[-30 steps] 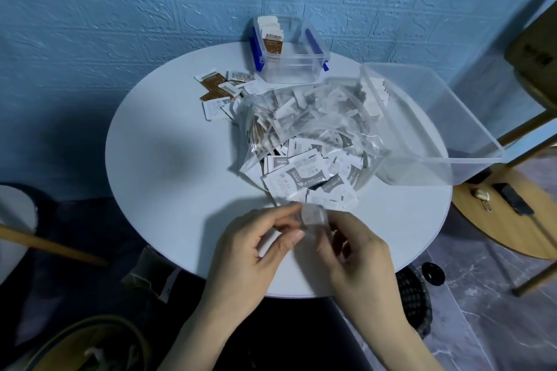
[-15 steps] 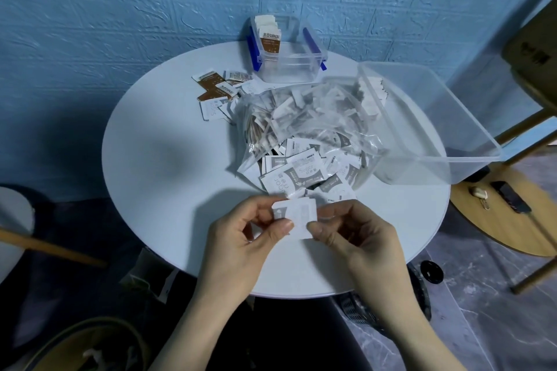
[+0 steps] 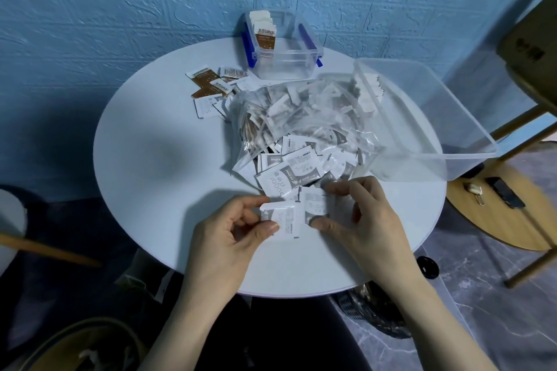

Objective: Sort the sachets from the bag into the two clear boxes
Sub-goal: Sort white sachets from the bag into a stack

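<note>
A clear plastic bag [image 3: 301,123] full of sachets lies open in the middle of the round white table [image 3: 156,166], white sugar sachets [image 3: 289,175] spilling from its mouth. My left hand [image 3: 229,238] pinches one white sachet [image 3: 281,218] near the table's front. My right hand [image 3: 361,214] pinches a second white sachet [image 3: 316,205] beside it. A small clear box with blue clips [image 3: 286,65] at the back holds brown sachets [image 3: 265,34] standing upright. A large clear box [image 3: 452,129] stands at the right, a few white sachets [image 3: 369,90] against its left wall.
Loose brown and white sachets [image 3: 214,89] lie scattered at the table's back left. A wooden stool [image 3: 497,205] with a dark phone and keys stands low at the right. A blue textured wall runs behind the table.
The single sachet held between both hands has become two: each hand now pinches its own white sachet, and the right hand has moved up toward the bag's mouth.
</note>
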The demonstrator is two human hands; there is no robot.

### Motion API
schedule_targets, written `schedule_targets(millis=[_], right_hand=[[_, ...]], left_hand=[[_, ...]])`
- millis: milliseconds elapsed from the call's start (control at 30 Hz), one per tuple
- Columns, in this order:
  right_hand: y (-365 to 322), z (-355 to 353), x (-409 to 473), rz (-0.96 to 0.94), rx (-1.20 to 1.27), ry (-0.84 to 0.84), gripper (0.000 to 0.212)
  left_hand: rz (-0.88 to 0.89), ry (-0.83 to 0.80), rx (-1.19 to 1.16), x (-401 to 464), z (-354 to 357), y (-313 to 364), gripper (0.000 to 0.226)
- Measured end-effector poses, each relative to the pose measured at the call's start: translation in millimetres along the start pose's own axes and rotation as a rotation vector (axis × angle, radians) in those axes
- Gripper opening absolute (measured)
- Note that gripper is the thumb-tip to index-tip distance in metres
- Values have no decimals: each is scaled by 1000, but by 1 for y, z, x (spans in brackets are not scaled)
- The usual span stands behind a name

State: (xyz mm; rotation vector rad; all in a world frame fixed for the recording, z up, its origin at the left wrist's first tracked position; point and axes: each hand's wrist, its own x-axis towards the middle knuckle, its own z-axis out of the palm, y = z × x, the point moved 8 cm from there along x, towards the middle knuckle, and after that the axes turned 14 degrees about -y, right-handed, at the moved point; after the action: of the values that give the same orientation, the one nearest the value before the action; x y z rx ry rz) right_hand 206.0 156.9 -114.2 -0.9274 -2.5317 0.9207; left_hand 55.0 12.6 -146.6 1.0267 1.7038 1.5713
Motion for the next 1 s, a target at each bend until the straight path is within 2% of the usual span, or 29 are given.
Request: schedule_targets(millis=[133,333,467,567,700,800,900,1000], right_hand=[[-1,0,1,-19,18,-8,47],[-6,-2,8,4,-69,-110,66],[-6,1,13,2,-14,-143,54],[-6,0,12,-6,38,-125,47],[-4,-2,10,-14,301,-103,31],[-4,-6,5,-48,460,-80,31],[0,-12,-3,-48,514,-35,24],[4,-12,-12,-20,585,-4,13]], left_hand=[[10,3,34,1,1,1,42],[6,5,29,1,0,0,43],[9,-8,53,0,1,2,44],[12,-1,71,-1,1,3,36],[12,11,72,-2,1,4,27],[22,4,69,-3,0,5,29],[38,2,68,-4,0,9,17],[34,-1,76,-4,0,9,23]])
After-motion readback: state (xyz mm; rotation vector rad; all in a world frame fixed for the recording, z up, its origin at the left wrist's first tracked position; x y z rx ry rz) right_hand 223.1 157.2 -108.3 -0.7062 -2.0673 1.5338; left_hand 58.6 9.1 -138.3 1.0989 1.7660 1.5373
